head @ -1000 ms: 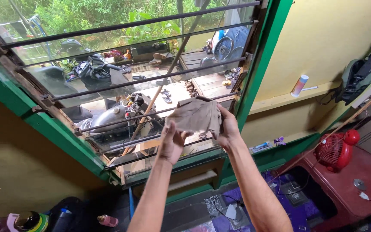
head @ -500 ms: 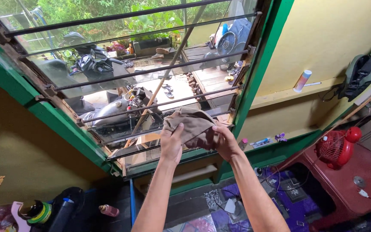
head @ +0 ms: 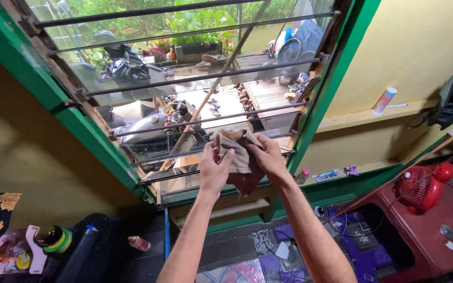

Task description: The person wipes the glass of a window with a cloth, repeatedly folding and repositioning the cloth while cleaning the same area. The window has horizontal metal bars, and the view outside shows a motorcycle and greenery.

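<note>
Both hands, the left hand and the right hand, are closed on a bunched brown cloth, gripping it from either side. They hold it up before the lower panes of the green-framed louvre window, close enough to touch the glass.

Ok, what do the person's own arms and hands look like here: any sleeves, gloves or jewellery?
Both arms are bare as far as the frame shows: no sleeves, no gloves. The left hand and right hand show no watch, bracelet or ring that I can make out. Forearms are slim and uncovered.
</note>
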